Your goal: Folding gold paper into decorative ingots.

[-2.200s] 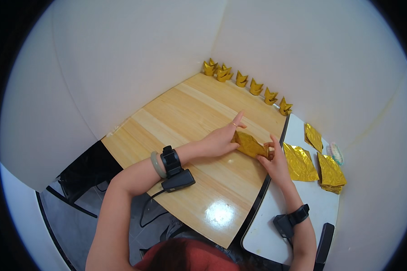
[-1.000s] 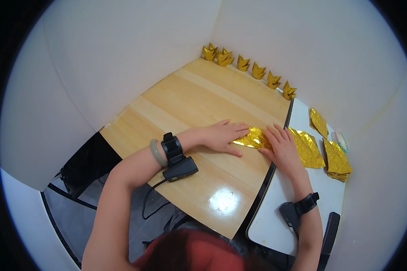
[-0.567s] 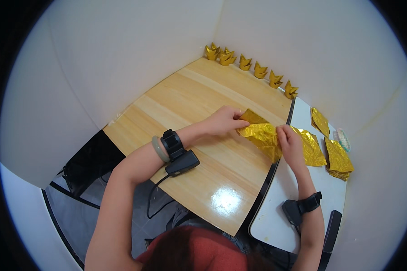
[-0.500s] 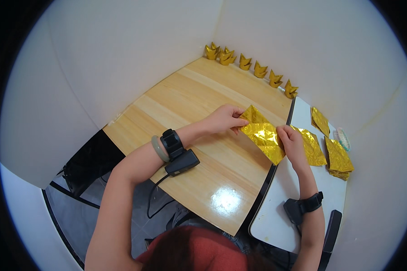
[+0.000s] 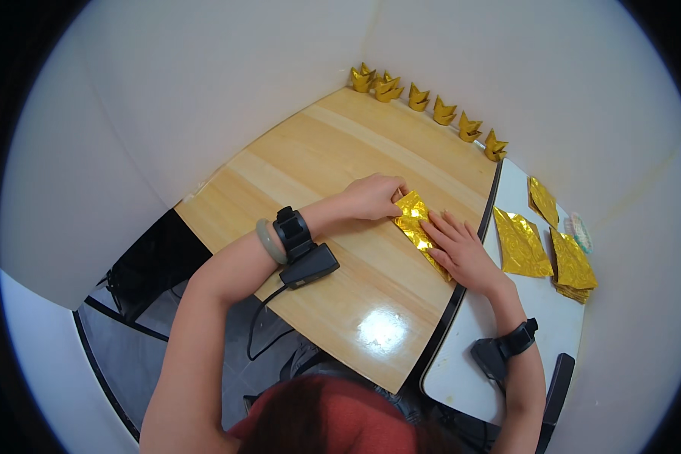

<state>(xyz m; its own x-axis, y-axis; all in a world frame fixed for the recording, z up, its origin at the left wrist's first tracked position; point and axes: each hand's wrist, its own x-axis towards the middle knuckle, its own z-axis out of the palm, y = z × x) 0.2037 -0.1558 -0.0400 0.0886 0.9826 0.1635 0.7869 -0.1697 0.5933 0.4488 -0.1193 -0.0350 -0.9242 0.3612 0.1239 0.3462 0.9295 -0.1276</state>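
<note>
A sheet of gold foil paper, folded into a narrow strip, lies on the wooden table. At its far left end my left hand pinches the edge between thumb and fingers. My right hand rests over the strip's right side, fingers stretched out and pressing it down, so part of the paper is hidden beneath. Just right of that hand, a loose gold foil sheet lies on the white board.
Several folded gold paper pieces shaped like crowns line the table's far edge by the wall. On the white board's right are a stack of gold sheets, another gold piece and a pale oval object. Black wrist devices trail cables.
The gold sheet, held up spread between both hands before, is now folded narrower and down on the table. My right hand has gone from pinching its edge to lying flat on it.
</note>
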